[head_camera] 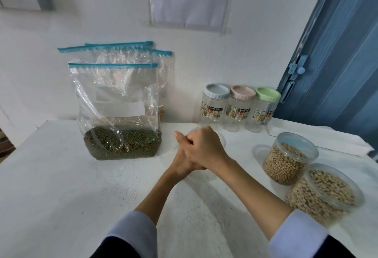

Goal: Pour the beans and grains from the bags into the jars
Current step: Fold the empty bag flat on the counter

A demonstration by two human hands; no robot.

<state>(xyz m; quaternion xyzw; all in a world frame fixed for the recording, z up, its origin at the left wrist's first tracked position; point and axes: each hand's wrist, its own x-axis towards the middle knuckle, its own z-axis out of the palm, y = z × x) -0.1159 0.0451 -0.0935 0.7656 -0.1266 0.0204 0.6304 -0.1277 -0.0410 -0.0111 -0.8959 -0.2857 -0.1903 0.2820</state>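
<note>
Clear empty jar (pixel 222 139), centre of white table (pixel 61 186), largely hidden beneath both hands: right hand (pixel 204 147) curled over its mouth, left hand (pixel 182 159) against its side, grip not discernible. Left of it, upright zip bag of green beans (pixel 120 131), sealed, two more bags (pixel 131 55) behind. Right: two filled jars (pixel 286 159), lidless; three lidded empty jars (pixel 239 106) by the wall.
</note>
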